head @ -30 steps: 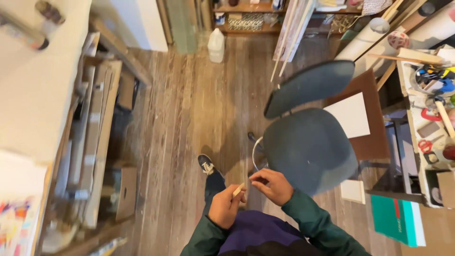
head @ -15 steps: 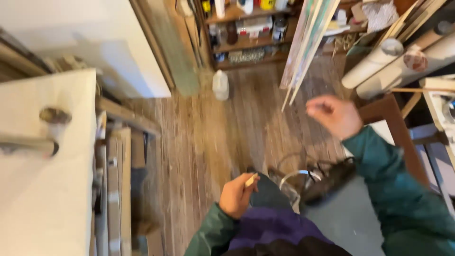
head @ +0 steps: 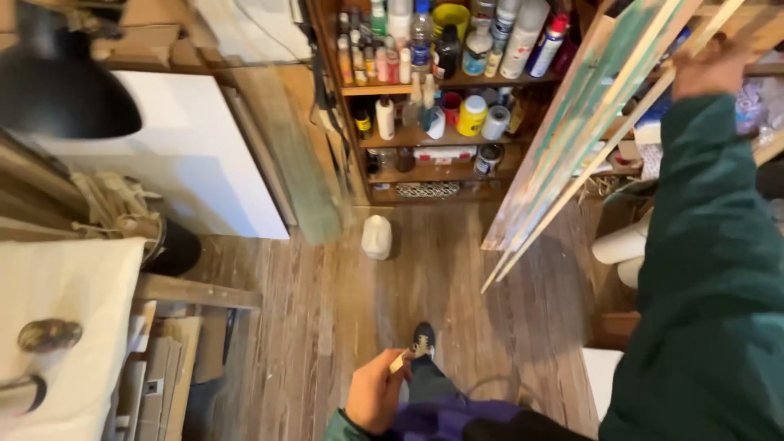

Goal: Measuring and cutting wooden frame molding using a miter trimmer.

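Note:
My left hand (head: 377,392) is low in the view, above the wooden floor, closed around a small light wooden stick (head: 401,360) that pokes out toward my shoe (head: 422,338). My right hand (head: 712,67) is raised at the upper right, in a dark green sleeve (head: 706,269), and grips the top edge of a leaning stretched canvas (head: 572,122) with pale wooden bars. The canvas leans from the floor up to the right.
A wooden shelf unit (head: 441,82) full of bottles, jars and cans stands ahead. A white plastic jug (head: 376,237) sits on the floor before it. A green plank (head: 294,155) and a white panel (head: 196,155) lean at left. A black lamp shade (head: 65,90) hangs upper left.
The view has swung up from the chair toward the shelves. My right hand rose from beside my left hand to the leaning canvas and took hold of it. The left hand kept the stick.

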